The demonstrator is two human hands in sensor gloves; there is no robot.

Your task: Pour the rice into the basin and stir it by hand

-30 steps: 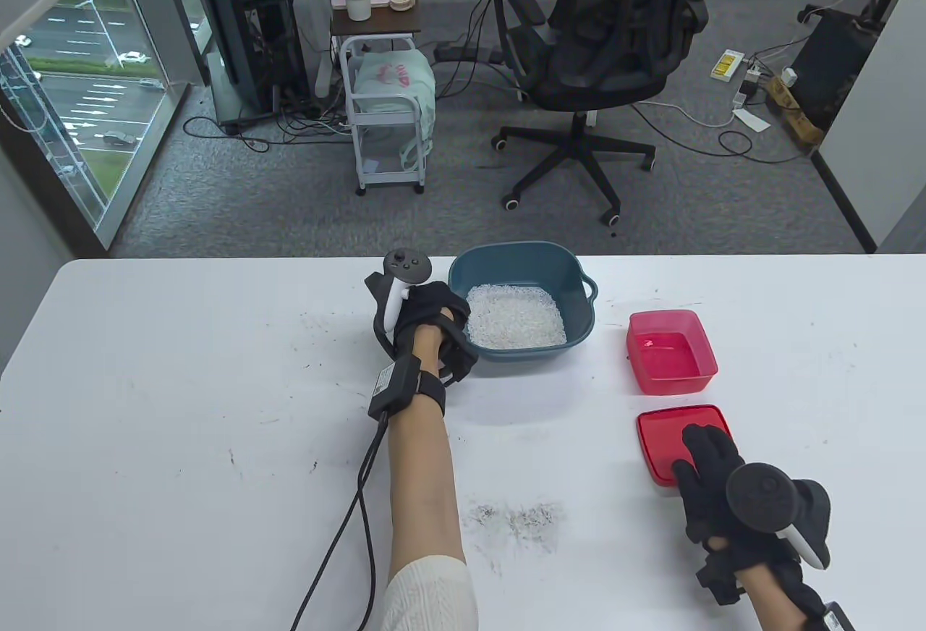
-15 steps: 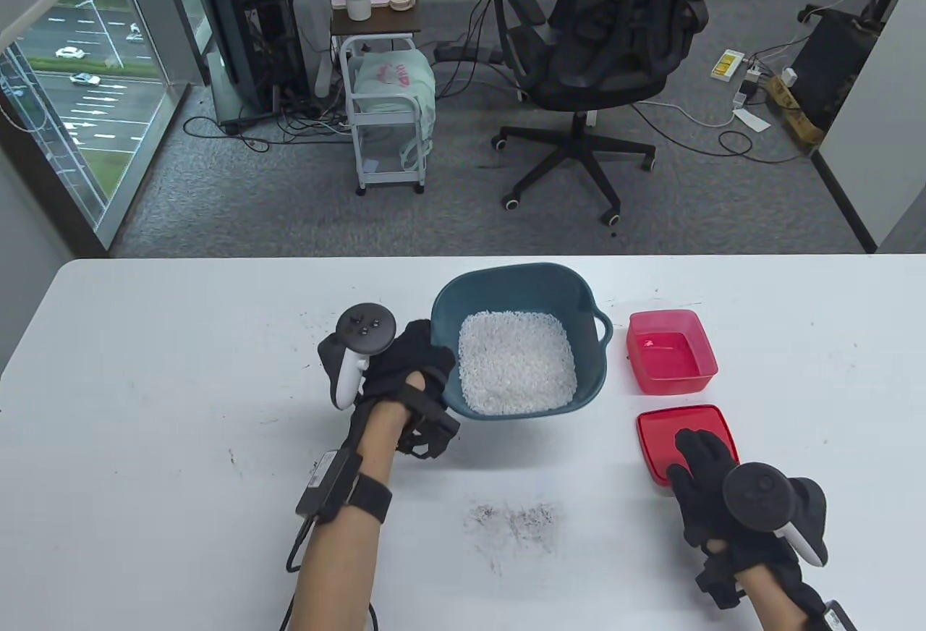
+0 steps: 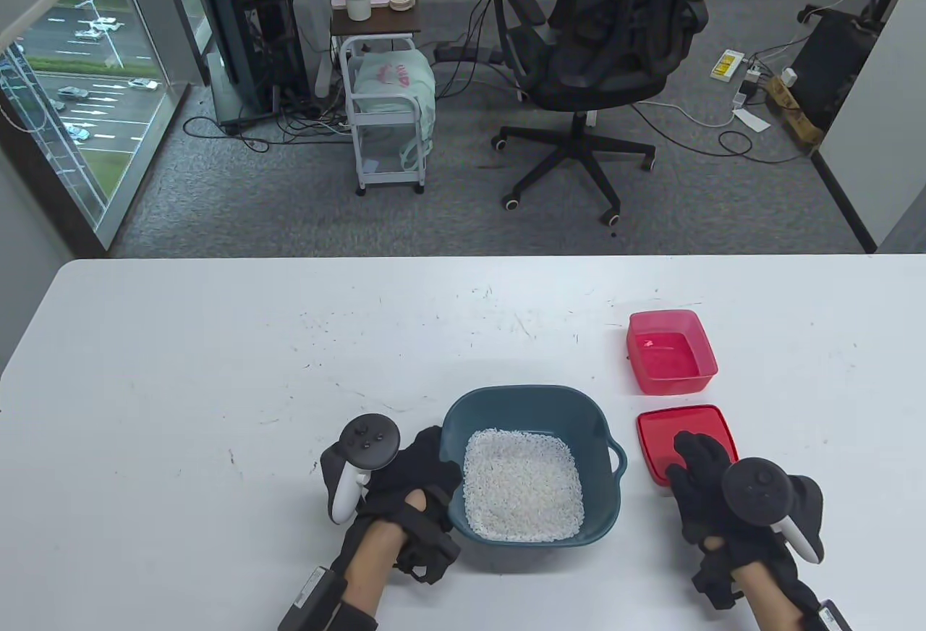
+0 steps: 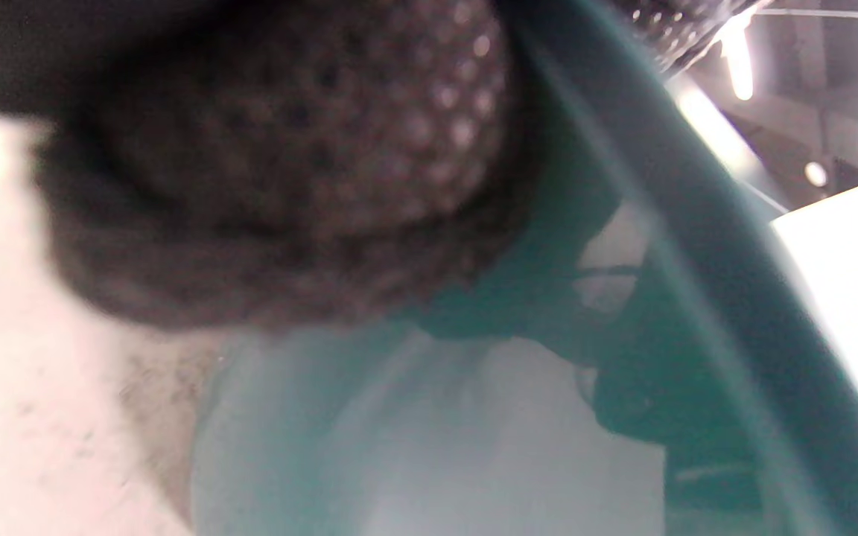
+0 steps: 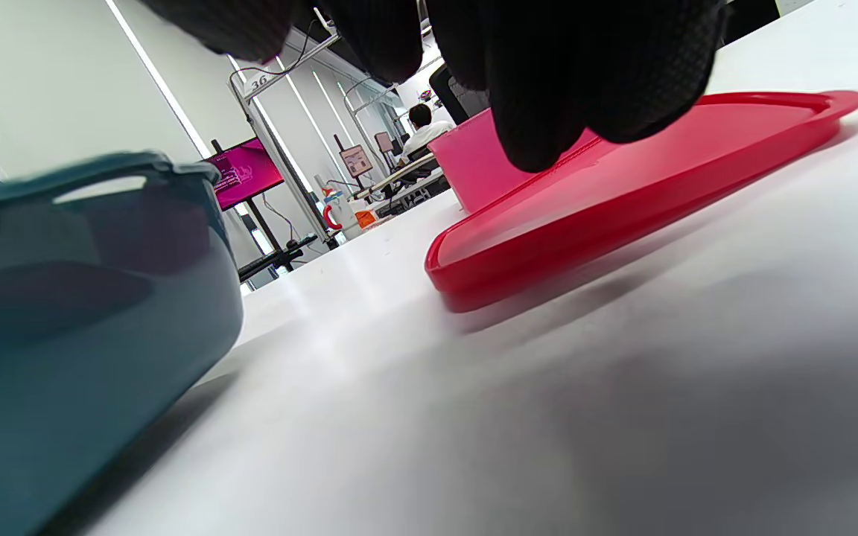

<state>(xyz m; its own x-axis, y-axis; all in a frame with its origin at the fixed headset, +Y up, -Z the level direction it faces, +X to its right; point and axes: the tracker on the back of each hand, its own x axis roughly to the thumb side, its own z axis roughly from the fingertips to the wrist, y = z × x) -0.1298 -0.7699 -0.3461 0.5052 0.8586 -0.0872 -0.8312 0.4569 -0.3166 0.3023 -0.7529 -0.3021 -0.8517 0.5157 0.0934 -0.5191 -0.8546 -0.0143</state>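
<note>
A teal basin (image 3: 600, 428) with white rice (image 3: 522, 485) in it sits near the table's front edge. My left hand (image 3: 427, 468) grips its left rim; the left wrist view shows a gloved finger (image 4: 287, 171) curled against the basin wall (image 4: 697, 313). A flat red lid (image 3: 662, 432) lies to the basin's right, and my right hand (image 3: 698, 468) rests on it with relaxed fingers (image 5: 585, 82). The right wrist view shows the lid (image 5: 623, 201) and the basin's side (image 5: 86, 313). An empty red box (image 3: 671, 351) stands behind the lid.
The white table (image 3: 217, 370) carries dark scuff marks. Beyond its far edge stand an office chair (image 3: 600, 45) and a small cart (image 3: 387, 103) on the floor.
My left hand has pulled the basin of rice from the table's far middle towards the front edge. The right hand has stayed on the red lid.
</note>
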